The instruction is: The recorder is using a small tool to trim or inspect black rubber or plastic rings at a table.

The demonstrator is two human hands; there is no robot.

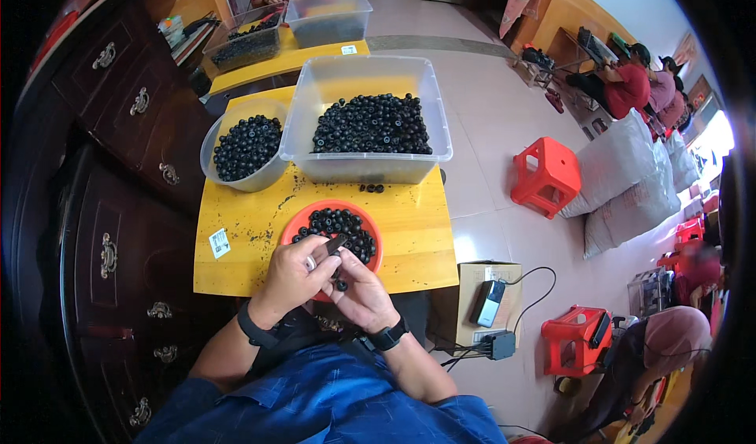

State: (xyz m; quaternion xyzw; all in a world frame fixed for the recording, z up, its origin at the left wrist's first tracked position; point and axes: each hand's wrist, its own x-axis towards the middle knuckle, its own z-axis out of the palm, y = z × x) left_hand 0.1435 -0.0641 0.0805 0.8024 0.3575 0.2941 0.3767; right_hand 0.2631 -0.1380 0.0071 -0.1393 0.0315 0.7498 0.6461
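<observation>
While left hand point(293, 275) pinches small dark flat piece point(336, 244), right hand point(361, 286) curls beside.

From my remote feed I see a pale tiled floor point(504, 113) spreading through a busy room. Dark carved wooden cabinets point(118, 176) with metal handles line the left side, beside a yellow wooden table point(417, 231). Red plastic stools point(546, 178) stand on the tiles near stuffed grey sacks point(630, 184). A cardboard box point(472, 286) sits below the table. Bright daylight pours through a window point(713, 141) at right, where other people sit.
</observation>
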